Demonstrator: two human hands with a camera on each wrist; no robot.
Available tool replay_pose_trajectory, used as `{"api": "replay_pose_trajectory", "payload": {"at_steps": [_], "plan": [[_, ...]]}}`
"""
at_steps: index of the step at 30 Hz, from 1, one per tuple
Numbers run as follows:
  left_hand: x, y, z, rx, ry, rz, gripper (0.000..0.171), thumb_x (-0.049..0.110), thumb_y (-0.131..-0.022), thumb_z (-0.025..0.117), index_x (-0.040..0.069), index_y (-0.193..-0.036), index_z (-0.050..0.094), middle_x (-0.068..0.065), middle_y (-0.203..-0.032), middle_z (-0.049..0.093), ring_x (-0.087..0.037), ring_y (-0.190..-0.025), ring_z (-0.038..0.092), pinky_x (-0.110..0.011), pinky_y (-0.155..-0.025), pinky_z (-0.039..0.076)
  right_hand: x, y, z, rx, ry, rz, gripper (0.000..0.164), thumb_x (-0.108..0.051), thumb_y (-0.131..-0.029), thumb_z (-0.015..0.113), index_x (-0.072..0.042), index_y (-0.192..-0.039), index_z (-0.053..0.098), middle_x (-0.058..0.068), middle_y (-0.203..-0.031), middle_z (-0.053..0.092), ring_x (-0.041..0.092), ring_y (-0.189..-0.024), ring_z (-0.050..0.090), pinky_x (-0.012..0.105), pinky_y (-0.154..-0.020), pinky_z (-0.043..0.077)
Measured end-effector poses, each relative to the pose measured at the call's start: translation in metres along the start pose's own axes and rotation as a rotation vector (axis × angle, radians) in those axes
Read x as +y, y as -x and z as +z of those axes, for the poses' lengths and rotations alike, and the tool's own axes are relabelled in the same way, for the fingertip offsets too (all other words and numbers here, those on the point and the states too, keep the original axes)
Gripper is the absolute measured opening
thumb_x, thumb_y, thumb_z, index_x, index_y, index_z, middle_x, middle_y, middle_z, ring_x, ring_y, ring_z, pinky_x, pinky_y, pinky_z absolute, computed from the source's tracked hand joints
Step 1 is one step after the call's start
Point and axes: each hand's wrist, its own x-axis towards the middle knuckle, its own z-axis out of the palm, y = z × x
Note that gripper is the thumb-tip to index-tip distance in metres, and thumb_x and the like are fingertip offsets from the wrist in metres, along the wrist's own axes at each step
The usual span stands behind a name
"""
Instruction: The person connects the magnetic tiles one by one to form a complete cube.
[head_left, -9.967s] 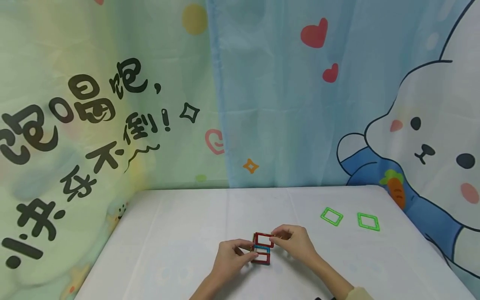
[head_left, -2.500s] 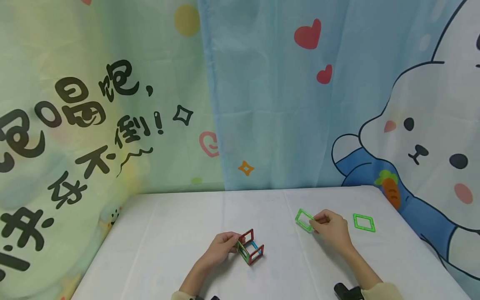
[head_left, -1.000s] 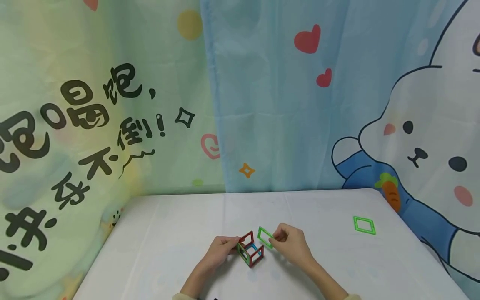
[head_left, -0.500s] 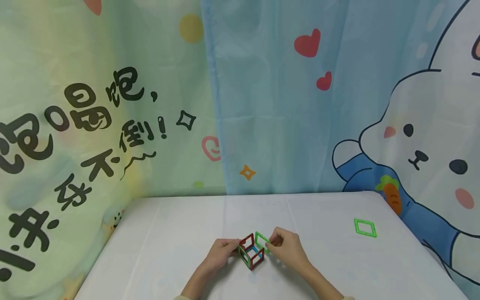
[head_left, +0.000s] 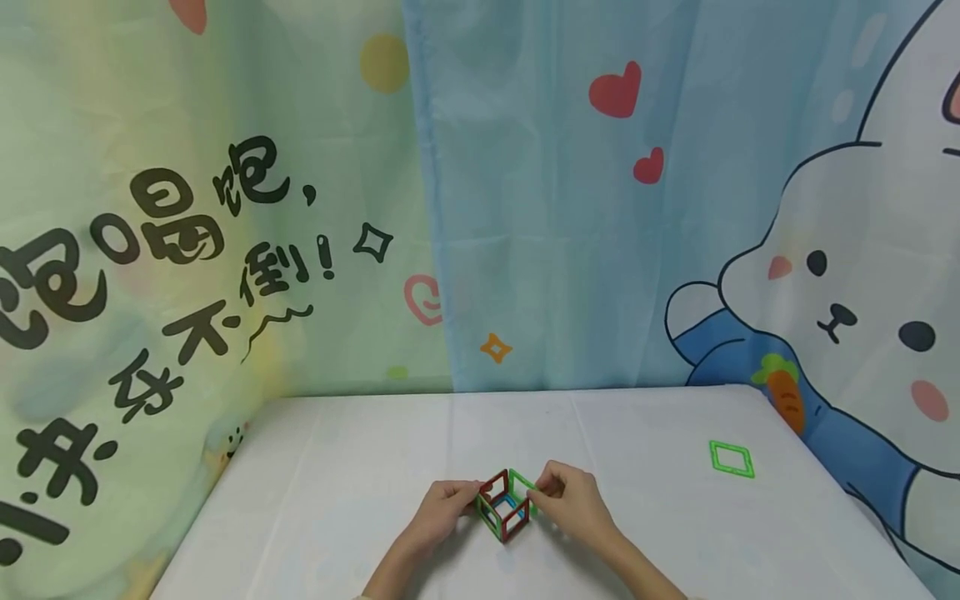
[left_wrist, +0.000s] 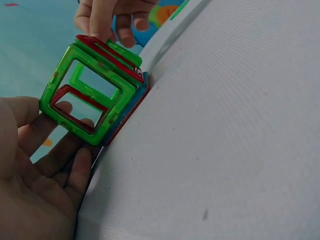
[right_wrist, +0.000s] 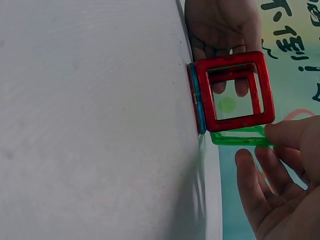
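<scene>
A small open-topped box of square magnetic tiles (head_left: 514, 521) stands on the white table at the centre of the head view. Two of its upright sides are red tiles (right_wrist: 202, 95), one is a green tile (left_wrist: 54, 82), and blue shows at its base (right_wrist: 198, 100). My left hand (head_left: 442, 510) grips the box at its left corner, thumb at the green side and fingers behind. With thumb and fingers my right hand (head_left: 573, 500) pinches another green tile (right_wrist: 240, 141), upright against the box's far right side. Its edges meet the red tiles there.
One loose green square tile (head_left: 733, 474) lies flat on the right part of the table (head_left: 337, 467). Behind the table hangs a printed curtain (head_left: 540, 208) with a cartoon rabbit, hearts and lettering.
The right hand took the nearer loose green tile from the right of the table, carried it left and set it against the box. The left hand has kept hold of the box.
</scene>
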Motion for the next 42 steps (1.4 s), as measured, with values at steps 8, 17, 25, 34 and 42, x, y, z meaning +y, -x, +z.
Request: {"api": "replay_pose_trajectory", "payload": {"at_steps": [8,17,25,34,42], "plan": [[-0.0022,-0.0011,-0.0015,-0.004,0.003,-0.007,0.034,0.024,-0.101,0.05,-0.002,-0.112,0.069,-0.013,-0.117,0.066,-0.023,-0.107,0.063,-0.037,-0.091,0.049,-0.0016,0.0024,0.0002,-0.039,-0.025,0.052,0.011,-0.009,-0.089,0.07,-0.009,-0.079,0.064,0.002,-0.068,0.064,0.013,-0.051,0.055,0.026,-0.046,0.046],[-0.0018,-0.0005,0.0002,0.0,-0.001,0.022,0.034,0.022,-0.102,0.05,-0.004,-0.112,0.069,-0.014,-0.118,0.066,-0.022,-0.108,0.063,-0.034,-0.089,0.05,0.0003,0.0012,0.0022,-0.051,-0.067,0.074,0.012,-0.017,-0.091,0.069,-0.008,-0.083,0.067,0.003,-0.07,0.065,0.021,-0.057,0.06,0.026,-0.047,0.047],[0.0006,0.0013,0.0008,0.001,-0.008,0.024,0.034,0.022,-0.102,0.049,-0.005,-0.111,0.068,-0.015,-0.114,0.067,-0.023,-0.102,0.066,-0.04,-0.092,0.048,0.0014,-0.0002,0.0032,-0.054,-0.093,0.098,0.013,-0.018,-0.091,0.07,-0.007,-0.084,0.068,0.005,-0.071,0.065,0.022,-0.057,0.06,0.026,-0.047,0.047],[0.0019,-0.002,0.0029,0.016,-0.089,0.001,0.034,0.026,-0.103,0.048,0.0,-0.101,0.069,-0.005,-0.103,0.068,-0.015,-0.09,0.063,-0.033,-0.08,0.049,-0.0008,-0.0012,0.0049,-0.05,-0.112,0.123,0.014,-0.019,-0.092,0.068,-0.006,-0.085,0.068,0.006,-0.073,0.065,0.023,-0.059,0.061,0.026,-0.046,0.047],[0.0011,0.0002,0.003,-0.014,-0.083,0.029,0.035,0.027,-0.102,0.051,-0.002,-0.117,0.063,-0.009,-0.107,0.067,-0.016,-0.096,0.061,-0.036,-0.084,0.049,-0.0006,-0.0028,0.0058,-0.073,-0.077,0.147,0.014,-0.018,-0.097,0.061,-0.007,-0.091,0.069,0.002,-0.075,0.064,0.021,-0.063,0.059,0.026,-0.048,0.046]]}}
